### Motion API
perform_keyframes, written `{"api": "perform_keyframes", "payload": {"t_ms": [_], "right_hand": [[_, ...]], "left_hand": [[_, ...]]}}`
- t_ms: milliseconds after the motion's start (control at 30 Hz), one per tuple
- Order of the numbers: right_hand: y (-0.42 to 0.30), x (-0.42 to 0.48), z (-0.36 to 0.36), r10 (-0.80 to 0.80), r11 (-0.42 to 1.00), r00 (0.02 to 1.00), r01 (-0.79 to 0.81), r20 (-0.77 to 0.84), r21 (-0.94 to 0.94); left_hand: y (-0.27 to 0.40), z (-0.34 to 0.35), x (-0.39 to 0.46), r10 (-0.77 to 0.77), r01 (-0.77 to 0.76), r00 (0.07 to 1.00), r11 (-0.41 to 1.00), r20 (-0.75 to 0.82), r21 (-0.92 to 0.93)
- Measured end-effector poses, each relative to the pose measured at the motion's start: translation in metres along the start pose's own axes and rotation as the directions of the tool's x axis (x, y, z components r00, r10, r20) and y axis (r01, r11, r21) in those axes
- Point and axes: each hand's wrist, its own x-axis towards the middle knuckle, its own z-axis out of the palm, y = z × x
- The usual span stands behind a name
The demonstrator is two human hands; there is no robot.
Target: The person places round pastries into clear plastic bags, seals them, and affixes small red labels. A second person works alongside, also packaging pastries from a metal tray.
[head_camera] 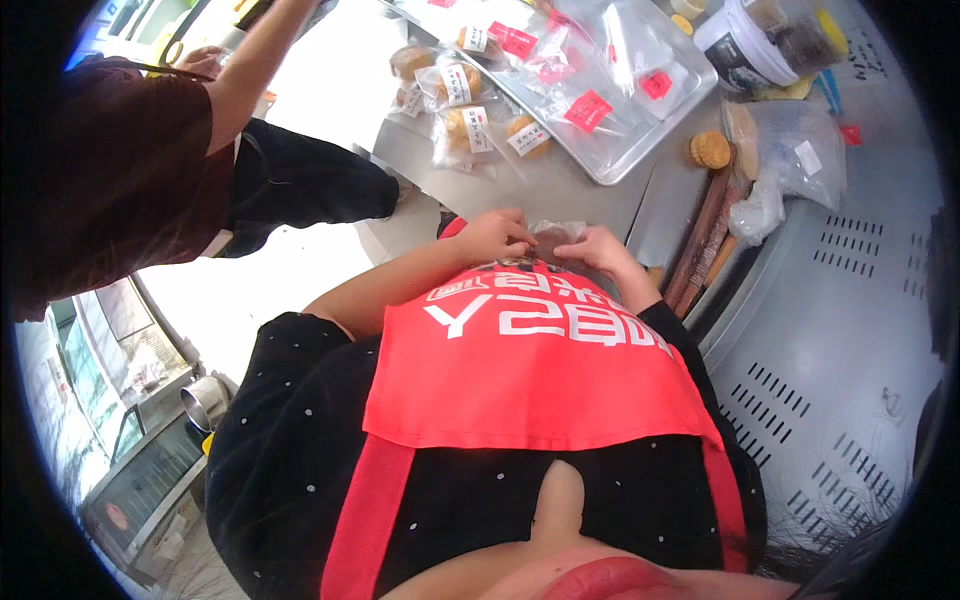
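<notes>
At the table's near edge, in front of the red apron (pixel 525 390), both hands are at a small clear plastic bag (pixel 556 227). My left hand (pixel 495 236) has its fingers bent at the bag's left side. The thumb and fingers of my right hand (pixel 596 251) pinch its right side. Something brownish shows through the film; what it is, I cannot tell. Beyond my left hand lie several round baked cakes in clear wrappers (pixel 466 129) with white printed labels. A metal tray (pixel 611 176) holds flat clear bags (pixel 555 64) with red labels.
An unwrapped round cake (pixel 709 150) sits right of the tray, near wooden rods (pixel 694 247) and a knotted plastic bag (pixel 795 150). Behind stand a white tub (pixel 739 45) and a yellow-lidded jar (pixel 814 45). A slotted metal panel (pixel 817 300) flanks my right. Another person (pixel 142 172) stands at left.
</notes>
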Motion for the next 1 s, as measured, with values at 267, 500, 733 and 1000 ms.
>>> {"api": "perform_keyframes", "payload": {"t_ms": [267, 500, 733, 1000], "right_hand": [[-0.016, -0.041, 0.002, -0.242, 0.937, 0.948, 0.173, -0.208, -0.304], [-0.091, -0.088, 0.027, -0.780, 0.542, 0.536, 0.324, -0.322, -0.775], [-0.102, -0.045, 0.033, -0.907, 0.346, 0.403, 0.555, -0.120, -0.757], [-0.116, -0.024, 0.022, -0.777, 0.617, 0.547, 0.568, -0.311, -0.545]], "left_hand": [[0.039, -0.007, 0.001, -0.408, 0.470, 0.883, 0.772, 0.233, -0.428], [0.096, -0.058, 0.020, -0.414, 0.562, 0.693, -0.203, 0.590, -0.802], [0.068, -0.077, 0.024, -0.429, 0.113, 0.899, 0.027, 0.090, -0.993], [0.032, -0.146, -0.018, -0.585, 0.117, 0.803, -0.033, 0.114, -0.993]]}}
